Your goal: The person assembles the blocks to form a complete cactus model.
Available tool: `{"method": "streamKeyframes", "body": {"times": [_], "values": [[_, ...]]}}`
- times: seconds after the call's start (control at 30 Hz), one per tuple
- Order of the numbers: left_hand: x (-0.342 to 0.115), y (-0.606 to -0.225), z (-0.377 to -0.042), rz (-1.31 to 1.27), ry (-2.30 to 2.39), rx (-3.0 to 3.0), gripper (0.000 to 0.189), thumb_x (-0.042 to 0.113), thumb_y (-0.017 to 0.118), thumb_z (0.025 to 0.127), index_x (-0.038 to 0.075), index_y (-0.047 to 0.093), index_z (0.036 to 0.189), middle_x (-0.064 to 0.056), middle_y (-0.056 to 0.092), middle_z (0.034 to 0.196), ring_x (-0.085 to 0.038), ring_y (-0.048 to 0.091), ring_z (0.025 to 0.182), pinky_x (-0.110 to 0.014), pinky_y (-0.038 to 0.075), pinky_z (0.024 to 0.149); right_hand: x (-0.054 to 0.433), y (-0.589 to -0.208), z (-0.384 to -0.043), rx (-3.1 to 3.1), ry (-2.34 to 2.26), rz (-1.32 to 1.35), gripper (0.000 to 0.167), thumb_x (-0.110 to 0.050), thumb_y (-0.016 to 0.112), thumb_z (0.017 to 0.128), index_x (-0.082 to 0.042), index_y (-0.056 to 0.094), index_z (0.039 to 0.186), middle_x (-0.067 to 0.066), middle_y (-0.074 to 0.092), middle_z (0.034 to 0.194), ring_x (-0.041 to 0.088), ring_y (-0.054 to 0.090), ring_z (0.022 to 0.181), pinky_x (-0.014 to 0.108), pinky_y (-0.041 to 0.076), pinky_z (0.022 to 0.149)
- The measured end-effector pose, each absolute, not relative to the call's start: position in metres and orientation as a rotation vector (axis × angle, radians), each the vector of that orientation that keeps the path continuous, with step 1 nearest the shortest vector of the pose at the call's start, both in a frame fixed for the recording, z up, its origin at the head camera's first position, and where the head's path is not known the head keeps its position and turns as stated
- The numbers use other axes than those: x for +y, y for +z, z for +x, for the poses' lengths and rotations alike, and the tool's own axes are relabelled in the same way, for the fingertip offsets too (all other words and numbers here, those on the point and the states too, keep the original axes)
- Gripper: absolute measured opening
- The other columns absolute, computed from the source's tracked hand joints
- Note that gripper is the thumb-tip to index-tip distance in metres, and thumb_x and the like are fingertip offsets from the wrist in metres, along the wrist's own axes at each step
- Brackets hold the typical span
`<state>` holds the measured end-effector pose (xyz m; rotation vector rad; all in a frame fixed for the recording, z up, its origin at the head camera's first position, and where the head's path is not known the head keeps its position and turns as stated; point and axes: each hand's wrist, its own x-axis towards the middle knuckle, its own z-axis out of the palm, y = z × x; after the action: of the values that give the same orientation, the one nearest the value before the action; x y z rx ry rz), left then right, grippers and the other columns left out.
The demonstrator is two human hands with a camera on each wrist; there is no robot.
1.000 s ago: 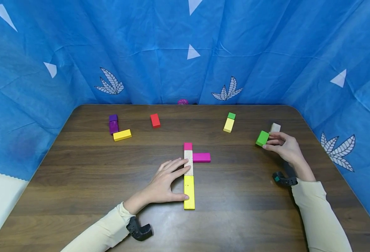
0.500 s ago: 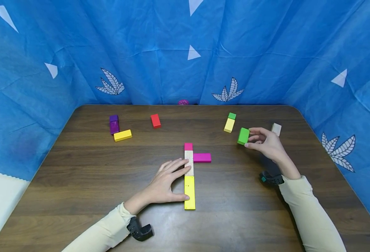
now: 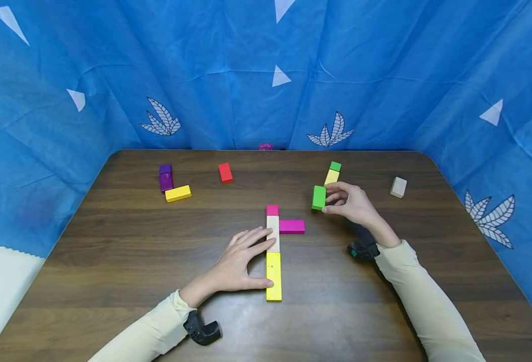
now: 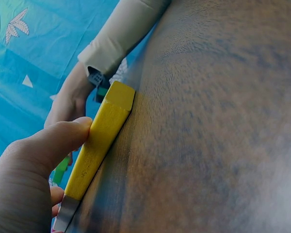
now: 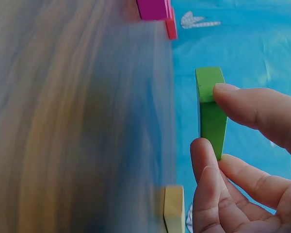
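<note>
My right hand (image 3: 353,205) pinches a green block (image 3: 318,197) between thumb and fingertips, right of the row and close in front of a pale yellow block (image 3: 331,176). In the right wrist view the thumb lies on one end of the held block. My left hand (image 3: 235,265) rests spread beside a straight row. Its fingertips touch the white block (image 3: 272,242) and its thumb touches the long yellow block (image 3: 273,271) at the near end. A pink block (image 3: 272,210) tops the row, and a magenta block (image 3: 292,227) juts right from the white one.
Two purple blocks (image 3: 165,180) and a yellow block (image 3: 178,193) lie at the back left. Farther along are a red block (image 3: 225,173), a small green block (image 3: 335,166) behind the pale yellow one, and a white block (image 3: 399,187) at right. A blue curtain (image 3: 230,80) hangs behind the table.
My right hand has carried the green block leftward from beside the white block at the right to near the pale yellow block. The left hand has stayed in place.
</note>
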<state>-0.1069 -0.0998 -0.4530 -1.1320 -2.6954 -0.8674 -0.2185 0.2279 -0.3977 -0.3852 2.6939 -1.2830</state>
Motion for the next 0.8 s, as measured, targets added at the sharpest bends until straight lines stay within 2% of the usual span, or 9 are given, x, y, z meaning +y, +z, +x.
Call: {"method": "streamKeyframes", "body": {"times": [0.33,0.57,0.8], "values": [[-0.099,-0.453,-0.108,-1.120,-0.877,-2.720,0.089,0.056,0.077,0.071,0.015,0.048,0.145,-0.003,0.039,0.155,-0.030,0.033,0.145,-0.057,0.026,0.113,0.202,-0.405,-0.224,2.654,-1.246,-0.495,0.060,-0.008,0.081,0.078,0.003,0.055,0.131,0.020,0.068,0.113,0.028,0.067,0.094,0.019,0.055,0.072],[-0.099,-0.453,-0.107,-1.124,-0.866,-2.716,0.089,0.056,0.077,0.071,0.015,0.049,0.145,-0.003,0.040,0.155,-0.029,0.033,0.145,-0.057,0.027,0.113,0.197,-0.410,-0.223,2.622,-1.250,-0.525,0.059,-0.006,0.080,0.078,0.004,0.055,0.131,0.021,0.063,0.122,0.028,0.066,0.096,0.020,0.054,0.072],[-0.099,-0.453,-0.107,-1.121,-0.872,-2.722,0.089,0.055,0.077,0.072,0.014,0.049,0.145,-0.004,0.040,0.155,-0.030,0.033,0.145,-0.057,0.026,0.113,0.197,-0.413,-0.222,2.614,-1.264,-0.550,0.059,-0.005,0.080,0.078,0.006,0.056,0.130,0.023,0.063,0.120,0.028,0.066,0.095,0.019,0.054,0.071]]}}
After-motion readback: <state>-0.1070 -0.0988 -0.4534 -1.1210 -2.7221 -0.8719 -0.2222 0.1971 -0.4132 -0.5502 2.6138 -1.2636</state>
